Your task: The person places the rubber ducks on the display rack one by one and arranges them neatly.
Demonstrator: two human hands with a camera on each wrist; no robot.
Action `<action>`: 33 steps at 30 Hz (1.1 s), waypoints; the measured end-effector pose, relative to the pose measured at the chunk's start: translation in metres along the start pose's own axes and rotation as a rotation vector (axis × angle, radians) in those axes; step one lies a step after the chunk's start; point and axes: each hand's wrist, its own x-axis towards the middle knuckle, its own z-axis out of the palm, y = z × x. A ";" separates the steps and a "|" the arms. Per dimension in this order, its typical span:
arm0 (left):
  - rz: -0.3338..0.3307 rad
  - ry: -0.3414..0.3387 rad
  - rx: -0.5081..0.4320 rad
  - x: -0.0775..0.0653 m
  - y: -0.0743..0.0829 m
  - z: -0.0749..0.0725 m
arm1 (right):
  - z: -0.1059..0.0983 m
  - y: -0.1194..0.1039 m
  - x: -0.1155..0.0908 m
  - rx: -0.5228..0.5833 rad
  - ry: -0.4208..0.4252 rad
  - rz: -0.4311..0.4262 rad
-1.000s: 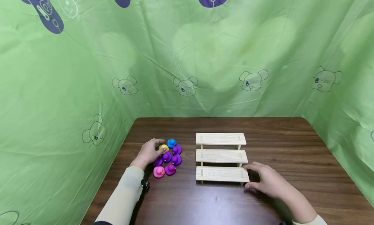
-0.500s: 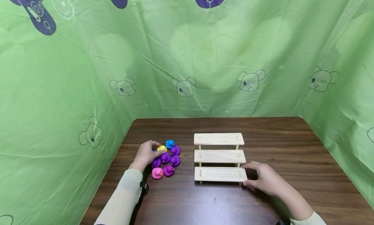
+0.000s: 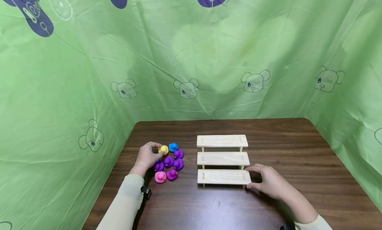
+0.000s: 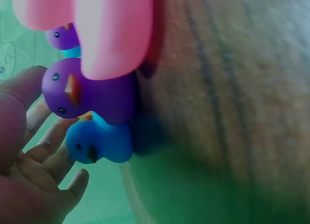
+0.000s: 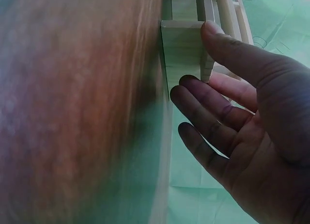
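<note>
On the left of the head view, my left hand (image 3: 147, 158) pinches a yellow rubber duck (image 3: 163, 149) between thumb and fingers. Beside and below it lie several purple ducks (image 3: 171, 174), a pink duck (image 3: 160, 177) and a blue duck (image 3: 173, 147). A second blue duck is mostly hidden by the hand. In the left wrist view, a purple duck (image 4: 92, 90) and a blue duck (image 4: 101, 139) stand before the fingers. My right hand (image 3: 270, 182) grips the right end of the lowest step of a three-tier wooden shelf (image 3: 223, 177), its thumb (image 5: 215, 35) on the board's edge.
A dark wood-grain table (image 3: 209, 210) carries everything. Green printed fabric (image 3: 221, 100) encloses its back and both sides. The shelf's upper steps (image 3: 222, 141) rise toward the back. A small black device (image 3: 145, 191) sits on the left wrist.
My left fingers have closed on the yellow duck, which has moved slightly back and left from the other ducks. My right thumb has come in against the shelf. The head view has shifted slightly.
</note>
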 end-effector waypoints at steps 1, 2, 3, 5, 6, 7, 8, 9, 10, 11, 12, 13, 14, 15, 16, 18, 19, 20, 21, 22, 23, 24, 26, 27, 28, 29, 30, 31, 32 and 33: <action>0.011 0.009 -0.007 0.000 0.001 -0.001 | 0.000 0.000 0.000 0.002 0.000 0.000; 0.021 0.018 -0.017 0.000 0.002 -0.001 | -0.001 0.000 0.000 0.004 -0.001 0.001; 0.030 0.027 -0.027 0.001 0.004 -0.002 | -0.001 0.000 0.000 0.007 -0.003 0.003; 0.049 0.037 -0.054 0.001 0.007 -0.004 | -0.001 0.000 0.000 0.013 -0.005 0.004; 0.057 0.039 -0.066 0.001 0.009 -0.005 | -0.001 0.000 0.000 0.014 -0.006 0.005; 0.071 0.042 -0.082 0.001 0.012 -0.006 | -0.001 0.000 0.000 0.017 -0.006 0.005; 0.084 0.044 -0.098 0.001 0.015 -0.007 | -0.001 0.000 0.000 0.019 -0.007 0.005; 0.099 0.045 -0.114 0.002 0.018 -0.008 | -0.001 0.000 0.000 0.020 -0.007 0.003; 0.117 0.047 -0.129 0.002 0.022 -0.010 | -0.001 0.000 0.000 0.021 -0.006 0.001; 0.133 0.053 -0.142 0.003 0.027 -0.011 | -0.001 0.000 0.000 0.022 -0.006 -0.001; 0.152 0.059 -0.160 0.003 0.031 -0.012 | -0.001 0.000 0.000 0.019 -0.004 -0.004; 0.174 0.066 -0.176 0.004 0.036 -0.013 | -0.001 0.000 0.000 0.019 -0.004 -0.006; 0.192 0.072 -0.190 0.005 0.041 -0.015 | -0.001 0.000 0.000 0.017 -0.004 -0.008; 0.211 0.079 -0.204 0.006 0.047 -0.016 | -0.001 0.000 0.000 0.013 -0.004 -0.009; 0.230 0.082 -0.218 0.007 0.052 -0.016 | -0.001 0.000 0.000 0.011 -0.004 -0.009; 0.260 0.070 -0.247 0.009 0.064 -0.017 | -0.001 0.001 0.001 0.007 -0.005 -0.009; 0.269 0.056 -0.260 0.010 0.070 -0.017 | -0.001 0.001 0.001 0.007 -0.006 -0.007; 0.272 0.037 -0.276 0.012 0.075 -0.016 | -0.001 0.001 0.001 0.006 -0.006 -0.006; 0.277 0.020 -0.291 0.013 0.080 -0.015 | -0.001 0.001 0.001 0.004 -0.006 -0.007; 0.280 0.000 -0.301 0.014 0.084 -0.013 | -0.001 0.001 0.001 0.003 -0.006 -0.008; 0.282 -0.018 -0.308 0.015 0.089 -0.012 | -0.001 0.001 0.001 0.004 -0.005 -0.011; 0.286 -0.031 -0.317 0.017 0.092 -0.010 | -0.001 0.000 0.002 0.005 -0.004 -0.014; 0.299 -0.051 -0.320 0.020 0.099 -0.006 | -0.001 0.000 0.002 0.005 -0.003 -0.018; 0.310 -0.058 -0.318 0.021 0.103 -0.005 | -0.001 0.000 0.002 0.005 -0.002 -0.019; 0.321 -0.067 -0.318 0.022 0.107 -0.003 | -0.001 0.000 0.002 0.006 -0.002 -0.020; 0.332 -0.076 -0.324 0.023 0.111 -0.001 | 0.000 0.001 0.002 0.009 -0.003 -0.017; 0.345 -0.085 -0.333 0.025 0.115 0.000 | 0.000 0.001 0.002 0.008 -0.004 -0.016; 0.355 -0.092 -0.341 0.026 0.120 0.002 | 0.000 0.001 0.001 0.006 -0.004 -0.014; 0.364 -0.100 -0.354 0.027 0.124 0.004 | 0.000 0.002 0.001 0.006 -0.006 -0.012; 0.376 -0.105 -0.362 0.028 0.128 0.006 | 0.000 0.002 0.001 0.006 -0.007 -0.011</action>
